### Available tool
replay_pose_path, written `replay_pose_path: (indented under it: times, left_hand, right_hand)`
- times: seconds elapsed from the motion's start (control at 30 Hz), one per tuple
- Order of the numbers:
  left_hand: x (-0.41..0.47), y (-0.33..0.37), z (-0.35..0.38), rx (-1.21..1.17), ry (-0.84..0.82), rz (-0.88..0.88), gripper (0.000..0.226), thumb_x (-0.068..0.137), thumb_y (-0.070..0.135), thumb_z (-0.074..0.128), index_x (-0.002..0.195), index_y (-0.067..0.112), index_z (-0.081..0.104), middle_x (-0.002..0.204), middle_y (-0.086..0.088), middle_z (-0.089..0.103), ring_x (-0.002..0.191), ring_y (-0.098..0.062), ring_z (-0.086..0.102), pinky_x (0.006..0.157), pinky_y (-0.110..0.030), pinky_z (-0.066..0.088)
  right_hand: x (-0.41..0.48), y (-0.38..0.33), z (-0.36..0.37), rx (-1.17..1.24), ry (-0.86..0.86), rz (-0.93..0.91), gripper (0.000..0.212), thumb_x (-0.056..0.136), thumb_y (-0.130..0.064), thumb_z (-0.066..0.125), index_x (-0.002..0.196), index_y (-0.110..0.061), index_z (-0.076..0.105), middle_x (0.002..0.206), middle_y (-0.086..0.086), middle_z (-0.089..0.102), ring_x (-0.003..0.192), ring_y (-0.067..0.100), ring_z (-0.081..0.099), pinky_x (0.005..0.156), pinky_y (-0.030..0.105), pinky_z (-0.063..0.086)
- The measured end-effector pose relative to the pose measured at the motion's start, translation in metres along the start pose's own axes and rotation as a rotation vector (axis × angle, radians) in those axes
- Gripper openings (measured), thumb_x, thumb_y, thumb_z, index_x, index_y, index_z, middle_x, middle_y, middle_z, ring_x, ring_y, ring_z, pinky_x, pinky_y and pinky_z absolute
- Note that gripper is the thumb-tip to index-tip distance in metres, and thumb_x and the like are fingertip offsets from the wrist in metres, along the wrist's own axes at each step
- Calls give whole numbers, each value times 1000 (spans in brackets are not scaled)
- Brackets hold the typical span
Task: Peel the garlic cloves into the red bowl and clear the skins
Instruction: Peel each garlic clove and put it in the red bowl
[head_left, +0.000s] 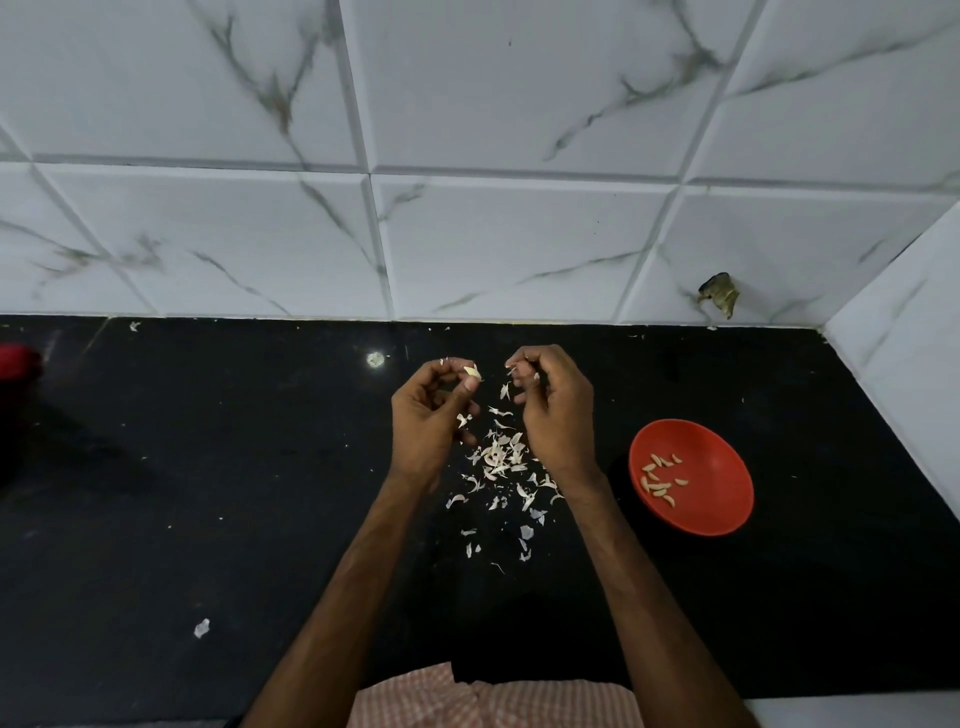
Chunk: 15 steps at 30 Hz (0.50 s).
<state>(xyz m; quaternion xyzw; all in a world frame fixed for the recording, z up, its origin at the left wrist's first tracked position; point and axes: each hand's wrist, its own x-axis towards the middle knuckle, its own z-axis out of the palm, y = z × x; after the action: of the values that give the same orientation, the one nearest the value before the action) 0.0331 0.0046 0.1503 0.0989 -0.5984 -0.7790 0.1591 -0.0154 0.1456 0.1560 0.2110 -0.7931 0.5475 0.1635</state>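
Note:
My left hand (428, 415) is raised over the black counter and pinches a small garlic clove (471, 372) between thumb and fingertips. My right hand (556, 410), a little apart to the right, has its fingers curled and pinches a scrap of skin (514, 370). A loose piece of skin (505, 391) hangs between the hands. Below them a pile of pale garlic skins (501, 457) is scattered on the counter. The red bowl (722, 452) sits to the right of my right wrist with several peeled cloves (661, 480) in it.
The black counter (208, 467) ends at a white marble-tile wall at the back and a side wall on the right. A red object (18, 364) sits at the far left edge. A stray skin (201, 627) lies at the front left.

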Motion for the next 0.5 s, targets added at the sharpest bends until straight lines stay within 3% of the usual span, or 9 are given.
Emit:
replay_pose_path:
  times: [0.17, 0.23, 0.4, 0.5]
  left_hand:
    - [0, -1, 1, 8, 6, 3, 14, 93, 5, 68, 105, 12, 69, 95, -4, 68, 66, -13, 60, 43, -27, 51]
    - [0, 0, 1, 6, 4, -1, 14, 93, 5, 68, 106, 10, 70, 94, -4, 69, 65, -12, 60, 43, -28, 52]
    - [-1, 2, 2, -1, -5, -17, 13, 93, 5, 67, 105, 8, 71, 87, -4, 70, 64, -10, 60, 42, -27, 52]
    - [0, 2, 0, 1, -10, -34, 15, 92, 6, 67, 107, 6, 71, 88, -6, 71, 63, -10, 59, 40, -26, 51]
  right_hand:
    - [3, 0, 4, -43, 15, -6, 2, 93, -8, 70, 92, -9, 70, 89, -4, 66, 78, 8, 65, 68, 39, 59]
    - [3, -6, 7, 13, -10, 18, 11, 87, -5, 76, 94, -8, 67, 92, -1, 66, 83, 10, 65, 73, 33, 58]
    - [4, -9, 8, 71, -125, -7, 19, 87, 0, 74, 103, -10, 72, 101, -2, 68, 90, 15, 67, 77, 35, 60]
    - [5, -9, 7, 88, -119, -11, 18, 85, 1, 75, 100, -9, 74, 98, 0, 69, 89, 13, 68, 78, 29, 58]
